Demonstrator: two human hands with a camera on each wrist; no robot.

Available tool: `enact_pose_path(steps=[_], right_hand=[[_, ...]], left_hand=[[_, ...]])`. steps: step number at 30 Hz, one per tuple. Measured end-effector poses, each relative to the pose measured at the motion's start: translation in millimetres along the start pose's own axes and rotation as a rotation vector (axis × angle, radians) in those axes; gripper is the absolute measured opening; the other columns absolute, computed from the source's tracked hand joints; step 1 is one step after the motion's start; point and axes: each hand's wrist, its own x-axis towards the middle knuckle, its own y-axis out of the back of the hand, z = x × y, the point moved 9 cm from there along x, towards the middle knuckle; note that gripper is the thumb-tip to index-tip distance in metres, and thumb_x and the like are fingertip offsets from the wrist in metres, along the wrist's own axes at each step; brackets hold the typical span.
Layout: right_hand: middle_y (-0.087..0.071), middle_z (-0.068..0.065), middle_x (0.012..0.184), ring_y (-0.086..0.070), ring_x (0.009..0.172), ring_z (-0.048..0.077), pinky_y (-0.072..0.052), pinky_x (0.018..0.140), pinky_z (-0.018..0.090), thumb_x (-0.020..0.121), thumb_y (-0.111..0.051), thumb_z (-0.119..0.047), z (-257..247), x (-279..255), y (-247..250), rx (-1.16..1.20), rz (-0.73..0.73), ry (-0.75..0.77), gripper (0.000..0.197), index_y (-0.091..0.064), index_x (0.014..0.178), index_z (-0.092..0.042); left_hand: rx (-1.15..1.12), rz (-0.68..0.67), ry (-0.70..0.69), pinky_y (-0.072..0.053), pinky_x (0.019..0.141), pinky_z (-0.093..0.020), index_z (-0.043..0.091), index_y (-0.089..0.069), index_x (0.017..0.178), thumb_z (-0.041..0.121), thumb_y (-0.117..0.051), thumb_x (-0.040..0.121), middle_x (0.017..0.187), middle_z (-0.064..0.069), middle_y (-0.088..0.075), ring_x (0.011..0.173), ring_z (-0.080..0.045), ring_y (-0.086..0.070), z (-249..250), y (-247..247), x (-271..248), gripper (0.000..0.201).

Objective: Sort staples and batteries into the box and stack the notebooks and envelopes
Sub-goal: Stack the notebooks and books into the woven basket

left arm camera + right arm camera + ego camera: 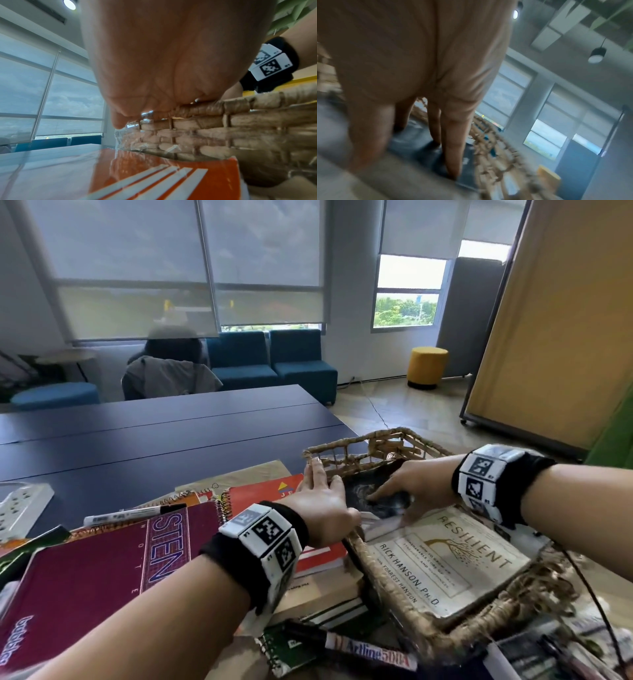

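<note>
Wicker is the weak point: the woven basket (404, 577) sits partly on a loose heap of notebooks, so pressure on its rim could tip it or slide the heap off the bench (154, 436). The left hand (322, 505) lies flat with straight fingers on the basket's rim at its 9 o'clock side, grasping nothing. The right hand (416, 486), fingers extended, presses on a black book (373, 491) inside the basket at its 12 o'clock end, directly under the fingertips; whether it pinches an edge I cannot tell. Dragging that book could catch the "Resilient" book (455, 556) at 5 o'clock. An orange notebook (270, 487) lies just at 9 o'clock of the left hand. Staples and batteries are not visible.
</note>
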Motion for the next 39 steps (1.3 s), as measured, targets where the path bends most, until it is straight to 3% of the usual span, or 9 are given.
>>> enact_pose_path(steps=[3, 5, 8, 13, 18, 23, 30, 35, 39], right_hand=[[-0.061, -0.003, 0.132, -0.048, 0.102, 0.008, -0.038, 0.087, 0.02, 0.093, -0.073, -0.018, 17, -6, -1, -0.11, -0.06, -0.072, 0.084, -0.027, 0.158, -0.043], [-0.063, -0.003, 0.126, -0.048, 0.098, 0.008, -0.038, 0.085, 0.018, 0.094, -0.072, -0.017, 21, -6, -4, -0.123, -0.038, -0.073, 0.085, -0.025, 0.159, -0.045], [-0.068, -0.003, 0.121, -0.059, 0.103, 0.013, -0.047, 0.094, 0.026, 0.097, -0.064, -0.019, 19, -4, -11, -0.084, 0.026, -0.039, 0.075, -0.028, 0.159, -0.043], [-0.062, -0.007, 0.099, -0.054, 0.092, 0.013, -0.048, 0.088, 0.027, 0.097, -0.061, -0.013, 12, -5, -12, -0.02, 0.052, -0.04, 0.072, -0.034, 0.157, -0.04], [-0.058, -0.006, 0.102, -0.05, 0.093, 0.015, -0.05, 0.089, 0.029, 0.09, -0.063, -0.007, 10, -2, -9, -0.043, -0.018, -0.13, 0.08, -0.035, 0.155, -0.044], [-0.055, -0.004, 0.099, -0.054, 0.09, 0.018, -0.049, 0.077, 0.028, 0.086, -0.062, 0.002, 5, -5, -10, -0.033, -0.056, -0.203, 0.089, -0.033, 0.156, -0.045], [-0.056, -0.004, 0.106, -0.052, 0.091, 0.016, -0.043, 0.077, 0.026, 0.101, -0.046, -0.005, -2, -15, -8, 0.037, 0.033, -0.22, 0.065, -0.04, 0.154, -0.043], [-0.062, 0.0, 0.136, -0.059, 0.119, 0.024, -0.05, 0.101, 0.033, 0.099, -0.046, -0.005, -9, -17, 2, -0.037, -0.001, -0.219, 0.058, -0.051, 0.149, -0.033], [-0.066, 0.005, 0.125, -0.061, 0.111, 0.024, -0.048, 0.089, 0.031, 0.099, -0.052, -0.012, -23, -25, 23, 0.015, 0.052, -0.224, 0.037, -0.065, 0.132, -0.02]], left_hand=[[0.001, -0.001, 0.0, 0.001, 0.125, -0.044, 0.013, 0.004, 0.163, 0.049, -0.033, 0.106, 0.161, -0.017, 0.037, 0.153, -0.03, 0.027, -2, -1, -2, 0.077], [-0.007, -0.008, -0.002, 0.001, 0.125, -0.045, 0.013, 0.004, 0.163, 0.048, -0.033, 0.106, 0.161, -0.017, 0.037, 0.153, -0.03, 0.028, -1, -1, -2, 0.076], [-0.023, -0.026, -0.004, 0.002, 0.126, -0.047, 0.014, 0.006, 0.163, 0.047, -0.034, 0.106, 0.159, -0.017, 0.04, 0.152, -0.03, 0.03, 2, -1, -1, 0.078], [-0.025, -0.028, 0.001, 0.002, 0.127, -0.045, 0.015, 0.01, 0.162, 0.042, -0.035, 0.105, 0.159, -0.016, 0.041, 0.151, -0.029, 0.03, 7, -1, 1, 0.078], [-0.028, -0.027, 0.014, 0.003, 0.125, -0.044, 0.015, 0.01, 0.162, 0.042, -0.035, 0.104, 0.159, -0.016, 0.04, 0.151, -0.029, 0.031, 4, 0, -2, 0.079], [0.015, -0.005, 0.026, 0.002, 0.127, -0.044, 0.013, 0.007, 0.163, 0.049, -0.034, 0.104, 0.161, -0.017, 0.036, 0.153, -0.029, 0.028, -2, -1, -6, 0.08], [0.011, 0.02, 0.011, 0.0, 0.126, -0.044, 0.015, 0.006, 0.163, 0.049, -0.036, 0.103, 0.161, -0.016, 0.036, 0.153, -0.028, 0.027, -4, 0, -2, 0.081], [-0.052, 0.005, -0.024, 0.002, 0.127, -0.046, 0.025, 0.004, 0.164, 0.061, -0.037, 0.103, 0.161, -0.01, 0.039, 0.153, -0.027, 0.028, -6, 2, 1, 0.081], [-0.107, 0.023, -0.081, -0.006, 0.128, -0.045, 0.029, -0.004, 0.164, 0.061, -0.037, 0.104, 0.167, -0.007, 0.027, 0.157, -0.029, 0.007, -7, 9, -10, 0.076]])
